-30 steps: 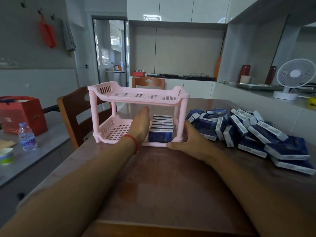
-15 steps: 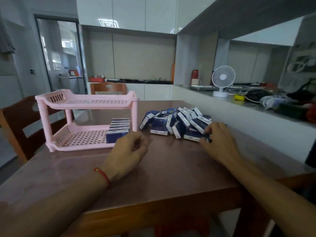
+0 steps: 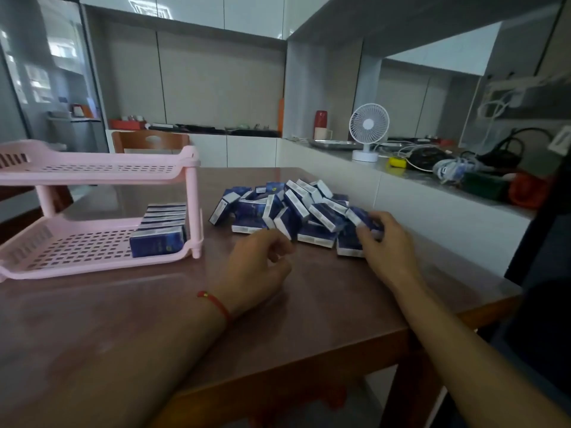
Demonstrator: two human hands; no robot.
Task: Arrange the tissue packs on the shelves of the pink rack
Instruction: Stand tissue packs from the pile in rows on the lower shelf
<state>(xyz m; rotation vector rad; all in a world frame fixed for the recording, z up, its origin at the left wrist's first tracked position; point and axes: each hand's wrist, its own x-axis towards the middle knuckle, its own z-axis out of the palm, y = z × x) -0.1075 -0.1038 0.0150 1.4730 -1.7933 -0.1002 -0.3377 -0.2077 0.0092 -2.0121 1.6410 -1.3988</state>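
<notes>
While your right hand [image 3: 381,239] curls its fingers around a tissue pack [image 3: 363,218] at the near right edge of the pile [image 3: 287,208], your left hand [image 3: 258,267] hovers loosely curled, holding nothing. Packs lie jumbled, long axes pointing every way. On the pink rack [image 3: 92,211], a row of packs [image 3: 160,230] stands on the lower shelf's right end, running front to back.

Home kitchen-diner, wooden dining table [image 3: 309,304], white cabinets [image 3: 216,13], cluttered counter [image 3: 432,180]

Glossy wooden table [image 3: 309,304], perforated pink plastic rack [image 3: 92,168], shiny-wrapped tissue packs [image 3: 290,211]
</notes>
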